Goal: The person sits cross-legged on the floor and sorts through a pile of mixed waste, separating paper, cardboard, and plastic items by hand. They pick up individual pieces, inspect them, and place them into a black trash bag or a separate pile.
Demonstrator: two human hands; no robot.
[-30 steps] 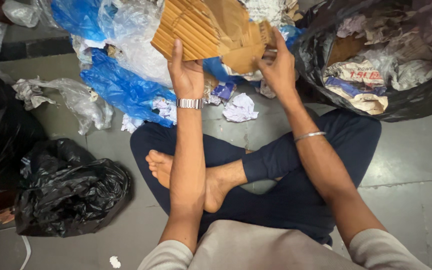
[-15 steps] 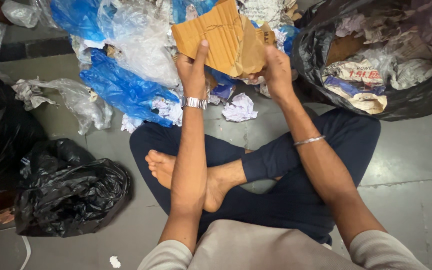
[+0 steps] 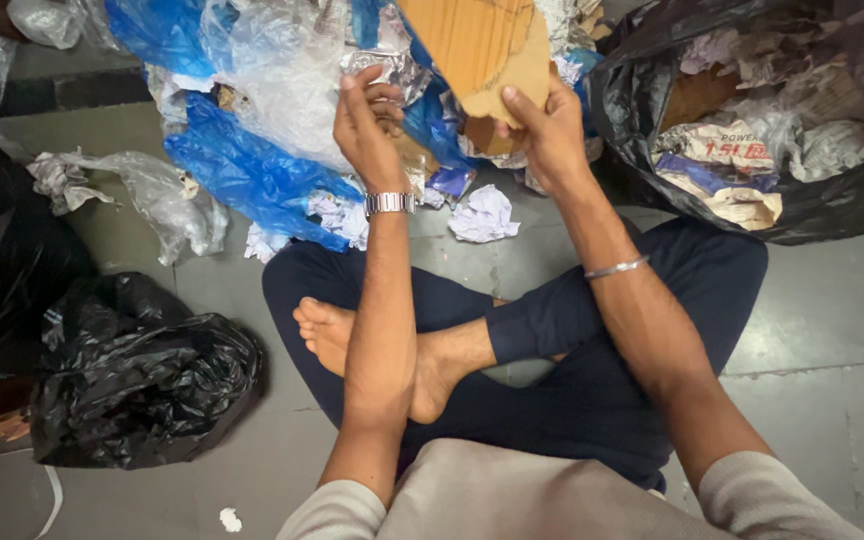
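- Across the floor ahead, a heap of blue and clear plastic sheeting sprawls beside an open black bag stuffed with paper waste.
- Lower left sits a tied black bag.
- Both forearms reach up over crossed legs.
- Right hand, thumb on top, pinches the lower edge of a brown cardboard piece held above the heap.
- Left hand, wrist in a metal watch, is raised beside it, fingers curled loosely on nothing.
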